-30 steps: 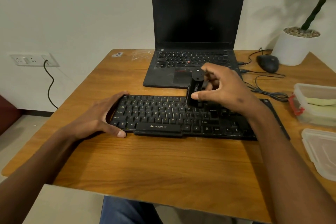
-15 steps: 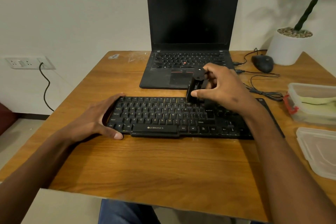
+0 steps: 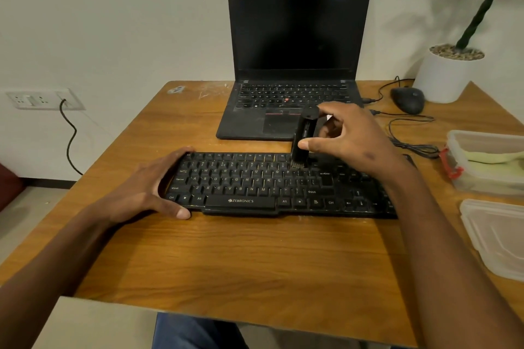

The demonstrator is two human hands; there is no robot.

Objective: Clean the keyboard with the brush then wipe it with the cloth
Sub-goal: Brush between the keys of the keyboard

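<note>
A black keyboard (image 3: 255,187) lies across the middle of the wooden table (image 3: 241,258). My left hand (image 3: 147,190) grips its left end, thumb on the front edge and fingers over the back corner. My right hand (image 3: 351,139) holds a black brush (image 3: 303,136) upright, bristles down on the top key rows right of centre. The keyboard's right part is hidden under my right wrist. A pale yellow-green cloth (image 3: 493,156) lies inside a clear plastic box (image 3: 482,178) at the table's right edge.
An open black laptop (image 3: 295,65) stands just behind the keyboard. A black mouse (image 3: 408,99) and its cables (image 3: 411,144) lie at back right, beside a white plant pot (image 3: 448,76). A clear lid (image 3: 496,238) lies at the right edge. A wall socket (image 3: 42,98) is on the left.
The brush has stayed on the upper key rows, tilting slightly as my right hand works it. My left hand has kept its hold on the keyboard's left end.
</note>
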